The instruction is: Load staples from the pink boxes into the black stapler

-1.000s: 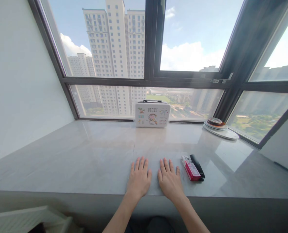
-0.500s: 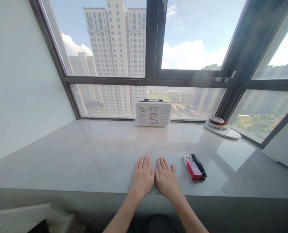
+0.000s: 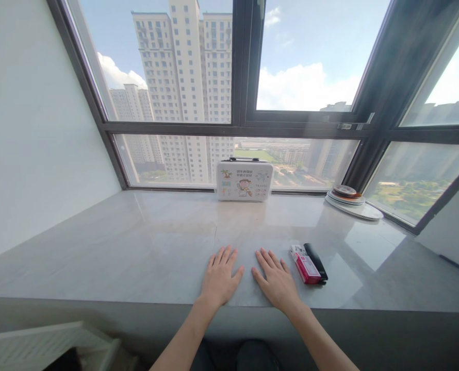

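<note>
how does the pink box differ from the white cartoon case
The pink-and-white box lies flat near the right hand; the white cartoon case stands upright by the window. The box is small; the case is larger, with a dark handle. Both rest on the marble-look ledge and carry printing.

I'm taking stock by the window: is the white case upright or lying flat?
Upright: the white case stands on its narrow edge, its printed front facing the camera and its dark handle on top.
</note>
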Available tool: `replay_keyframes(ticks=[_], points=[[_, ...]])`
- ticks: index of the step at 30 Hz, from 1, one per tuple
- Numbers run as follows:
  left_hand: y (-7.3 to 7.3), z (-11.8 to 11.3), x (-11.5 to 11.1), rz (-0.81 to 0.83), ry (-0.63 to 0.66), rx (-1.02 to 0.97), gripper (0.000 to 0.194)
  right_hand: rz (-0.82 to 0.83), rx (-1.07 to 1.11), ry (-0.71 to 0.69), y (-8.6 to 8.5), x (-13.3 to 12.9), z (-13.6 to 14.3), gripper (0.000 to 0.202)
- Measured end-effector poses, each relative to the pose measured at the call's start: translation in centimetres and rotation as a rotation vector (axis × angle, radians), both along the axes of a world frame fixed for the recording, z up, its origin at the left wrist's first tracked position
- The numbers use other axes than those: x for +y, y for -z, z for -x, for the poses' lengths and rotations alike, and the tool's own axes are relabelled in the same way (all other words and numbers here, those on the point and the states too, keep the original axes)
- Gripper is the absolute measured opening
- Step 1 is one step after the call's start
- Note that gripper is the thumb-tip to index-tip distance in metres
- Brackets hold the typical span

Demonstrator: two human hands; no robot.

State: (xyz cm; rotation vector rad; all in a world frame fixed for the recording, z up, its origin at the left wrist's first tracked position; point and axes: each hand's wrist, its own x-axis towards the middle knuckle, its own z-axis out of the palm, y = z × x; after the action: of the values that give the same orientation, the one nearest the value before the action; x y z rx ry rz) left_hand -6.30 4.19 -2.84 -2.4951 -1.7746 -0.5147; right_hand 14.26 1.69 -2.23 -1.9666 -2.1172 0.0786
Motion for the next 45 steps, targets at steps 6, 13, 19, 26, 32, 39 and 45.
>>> replay_keyframes(ticks=[6, 13, 19, 26, 32, 39, 45], points=[[0.0, -0.5, -0.3, -0.017, -0.031, 0.016, 0.061, 0.005, -0.025, 0.046, 0.1, -0.1, 0.2, 0.062], [0.3, -1.9, -0.7, -0.053, -0.09, 0.048, 0.06, -0.015, -0.046, 0.144, 0.2, -0.1, 2.2, 0.064], [0.5, -2.7, -0.7, -0.068, -0.109, 0.058, 0.06, -0.012, -0.054, 0.154, 0.0, -0.1, 3.0, 0.064], [0.1, -4.3, -0.9, 0.007, -0.13, 0.041, 0.063, 0.009, -0.043, 0.114, -0.3, 0.0, 3.3, 0.061], [-0.2, -3.3, -0.8, 0.035, -0.081, 0.023, 0.066, 0.025, -0.003, 0.048, -1.0, -0.3, 2.3, 0.061], [-0.8, 0.5, -0.5, 0.039, 0.034, 0.039, 0.06, 0.022, 0.016, -0.021, -1.1, -0.5, 0.4, 0.062], [-0.7, 1.5, -0.7, 0.037, 0.026, 0.042, 0.058, 0.001, 0.034, -0.024, -0.8, -0.4, -0.5, 0.062]])
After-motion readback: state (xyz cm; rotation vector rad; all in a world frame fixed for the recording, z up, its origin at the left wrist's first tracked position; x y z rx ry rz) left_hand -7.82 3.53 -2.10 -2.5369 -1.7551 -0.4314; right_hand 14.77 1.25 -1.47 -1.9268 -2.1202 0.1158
